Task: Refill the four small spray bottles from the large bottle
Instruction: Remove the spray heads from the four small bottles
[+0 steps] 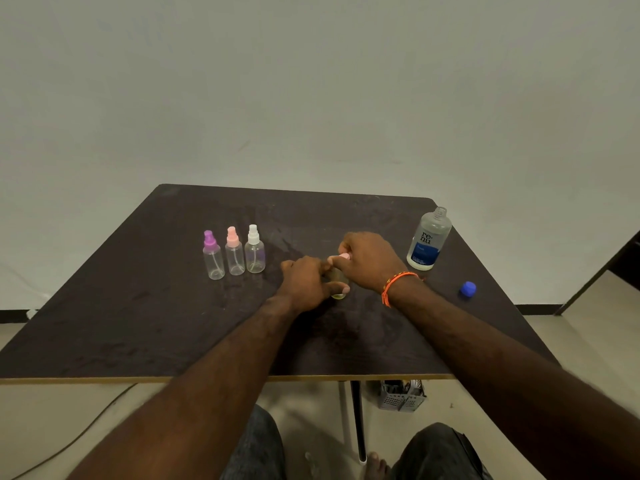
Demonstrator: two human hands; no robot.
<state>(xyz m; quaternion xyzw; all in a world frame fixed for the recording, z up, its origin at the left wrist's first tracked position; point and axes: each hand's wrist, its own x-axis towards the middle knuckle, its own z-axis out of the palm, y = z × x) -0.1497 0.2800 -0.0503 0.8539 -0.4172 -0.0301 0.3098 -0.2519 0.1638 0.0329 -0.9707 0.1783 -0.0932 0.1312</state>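
Three small clear spray bottles stand in a row on the dark table (138, 306): one with a purple top (212, 256), one with a pink top (234, 251), one with a white top (255, 250). A fourth small bottle (338, 295) stands at the table's middle, mostly hidden by my hands. My left hand (306, 284) grips its body. My right hand (369, 259) is closed around its pink spray top (344, 256). The large clear bottle (428, 239) with a blue label stands uncapped at the right. Its blue cap (468, 290) lies near the right edge.
A grey slotted basket (401, 396) sits on the floor under the table beside the table leg (358, 420). A cable (86, 434) runs over the floor at the left. My knees are below the table's front edge.
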